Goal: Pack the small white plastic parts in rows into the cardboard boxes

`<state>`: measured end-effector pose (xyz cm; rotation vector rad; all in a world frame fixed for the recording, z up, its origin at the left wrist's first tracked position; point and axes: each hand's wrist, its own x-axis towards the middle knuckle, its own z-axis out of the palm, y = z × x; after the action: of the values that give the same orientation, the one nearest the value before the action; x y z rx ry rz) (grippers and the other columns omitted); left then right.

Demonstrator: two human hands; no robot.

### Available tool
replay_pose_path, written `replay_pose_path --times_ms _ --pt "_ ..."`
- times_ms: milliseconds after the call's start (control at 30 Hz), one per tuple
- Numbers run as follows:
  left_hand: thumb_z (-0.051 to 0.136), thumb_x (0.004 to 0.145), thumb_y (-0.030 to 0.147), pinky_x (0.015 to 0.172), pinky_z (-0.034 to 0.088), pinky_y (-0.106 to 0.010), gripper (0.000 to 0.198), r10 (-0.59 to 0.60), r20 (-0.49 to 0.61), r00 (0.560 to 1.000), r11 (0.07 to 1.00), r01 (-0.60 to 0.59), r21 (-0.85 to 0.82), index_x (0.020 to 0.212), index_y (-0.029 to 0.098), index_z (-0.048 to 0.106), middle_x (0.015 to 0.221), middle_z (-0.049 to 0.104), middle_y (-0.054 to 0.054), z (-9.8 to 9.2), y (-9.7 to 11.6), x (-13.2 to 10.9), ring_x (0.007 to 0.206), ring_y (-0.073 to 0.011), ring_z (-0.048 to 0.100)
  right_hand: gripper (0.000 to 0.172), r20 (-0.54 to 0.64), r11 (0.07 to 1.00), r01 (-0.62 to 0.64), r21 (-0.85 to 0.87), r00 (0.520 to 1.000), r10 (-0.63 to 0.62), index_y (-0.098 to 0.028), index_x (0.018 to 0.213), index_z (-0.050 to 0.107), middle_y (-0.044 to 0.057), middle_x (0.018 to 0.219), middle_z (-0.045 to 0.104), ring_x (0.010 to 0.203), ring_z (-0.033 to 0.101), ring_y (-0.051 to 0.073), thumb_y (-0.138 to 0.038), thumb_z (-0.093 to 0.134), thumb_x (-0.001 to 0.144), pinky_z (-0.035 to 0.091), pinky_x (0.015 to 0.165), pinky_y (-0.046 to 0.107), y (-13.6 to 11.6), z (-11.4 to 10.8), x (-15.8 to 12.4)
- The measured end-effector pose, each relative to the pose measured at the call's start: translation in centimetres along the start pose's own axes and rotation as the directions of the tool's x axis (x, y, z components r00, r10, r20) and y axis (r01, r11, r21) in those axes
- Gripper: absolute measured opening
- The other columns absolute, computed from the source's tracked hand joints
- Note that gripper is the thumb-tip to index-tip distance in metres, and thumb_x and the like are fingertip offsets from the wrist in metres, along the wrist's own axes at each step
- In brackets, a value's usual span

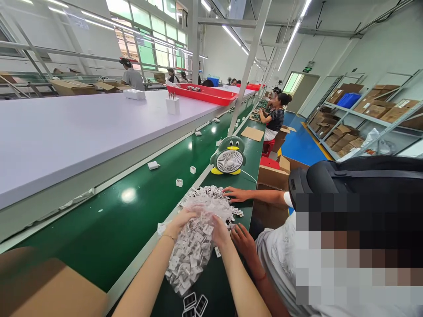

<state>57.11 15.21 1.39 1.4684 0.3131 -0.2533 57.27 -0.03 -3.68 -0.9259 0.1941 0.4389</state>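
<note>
A clear plastic bag (190, 253) full of small white plastic parts lies along the green bench, its mouth toward the far side. My left hand (185, 216) is closed on the bag's left edge near the mouth, fingertips partly hidden by the film. On the opposite edge, my right hand (219, 230) grips the plastic. Beyond the bag spreads a loose pile of the same white parts (211, 192). A co-worker's hand (236, 194) touches that pile, and the co-worker's other hand (243, 240) rests close to my right hand.
A penguin-shaped fan (230, 159) stands behind the pile. White charger housings (153, 165) sit on the green conveyor (132, 207) at left. Black-and-white pieces (189, 300) lie at the near edge. A cardboard box (56, 286) fills the lower left; the co-worker (280, 251) sits close on the right.
</note>
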Motion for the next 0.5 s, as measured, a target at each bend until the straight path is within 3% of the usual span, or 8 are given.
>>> replay_pose_path --times_ms 67,167,267,333,400,500 --pt "0.066 0.060 0.031 0.079 0.045 -0.031 0.027 0.051 0.007 0.999 0.999 -0.051 -0.005 0.083 0.016 0.066 0.088 0.067 -0.008 0.4 0.4 -0.2 0.086 -0.0211 0.059 0.030 -0.017 0.997 0.044 -0.062 0.999 -0.046 -0.018 0.079 0.066 0.004 0.085 0.068 0.089 0.060 0.022 -0.040 0.066 0.057 0.043 0.082 0.034 -0.5 -0.5 0.2" --pt "0.059 0.067 0.041 0.081 0.043 -0.031 0.026 0.134 -0.075 0.988 0.989 -0.128 0.074 0.068 0.016 0.066 0.079 0.067 -0.008 0.8 1.7 -1.5 0.080 -0.0210 0.059 0.030 -0.066 0.961 0.144 -0.236 0.984 -0.164 -0.019 0.082 0.066 0.003 0.089 0.068 0.094 0.058 0.021 -0.042 0.063 0.062 0.040 0.088 0.033 -1.4 -0.7 -0.7" --pt "0.051 0.074 0.044 0.077 0.043 -0.031 0.033 0.361 -0.197 0.911 0.908 -0.295 0.298 0.059 0.017 0.064 0.065 0.064 -0.005 0.5 3.5 -5.1 0.070 -0.0201 0.057 0.033 -0.142 0.918 0.175 -0.356 0.961 -0.238 -0.020 0.084 0.066 0.003 0.093 0.067 0.099 0.055 0.022 -0.046 0.061 0.064 0.040 0.090 0.034 -1.8 1.1 -3.1" --pt "0.046 0.078 0.045 0.075 0.043 -0.030 0.038 0.488 -0.294 0.822 0.845 -0.362 0.393 0.060 0.017 0.064 0.062 0.062 -0.004 -0.2 5.0 -9.2 0.068 -0.0196 0.056 0.034 -0.070 0.889 0.203 -0.410 0.965 -0.253 -0.019 0.080 0.066 0.004 0.090 0.067 0.097 0.056 0.023 -0.049 0.059 0.065 0.041 0.088 0.035 -2.3 3.5 -5.4" --pt "0.040 0.082 0.046 0.072 0.044 -0.029 0.043 0.552 -0.397 0.733 0.822 -0.399 0.406 0.063 0.016 0.065 0.064 0.062 -0.004 -1.0 6.8 -14.7 0.069 -0.0191 0.056 0.037 0.111 0.810 0.313 -0.496 0.948 -0.299 -0.018 0.074 0.066 0.006 0.081 0.068 0.087 0.060 0.023 -0.052 0.053 0.071 0.045 0.082 0.036 -3.4 6.3 -8.1" --pt "0.035 0.086 0.044 0.069 0.046 -0.028 0.045 0.627 -0.488 0.607 0.776 -0.437 0.454 0.068 0.016 0.066 0.068 0.064 -0.004 -0.6 9.6 -24.7 0.070 -0.0179 0.057 0.037 0.434 0.653 0.535 -0.536 0.838 -0.330 -0.020 0.072 0.066 0.007 0.073 0.067 0.077 0.061 0.023 -0.053 0.050 0.074 0.048 0.074 0.038 -6.2 10.0 -12.8"
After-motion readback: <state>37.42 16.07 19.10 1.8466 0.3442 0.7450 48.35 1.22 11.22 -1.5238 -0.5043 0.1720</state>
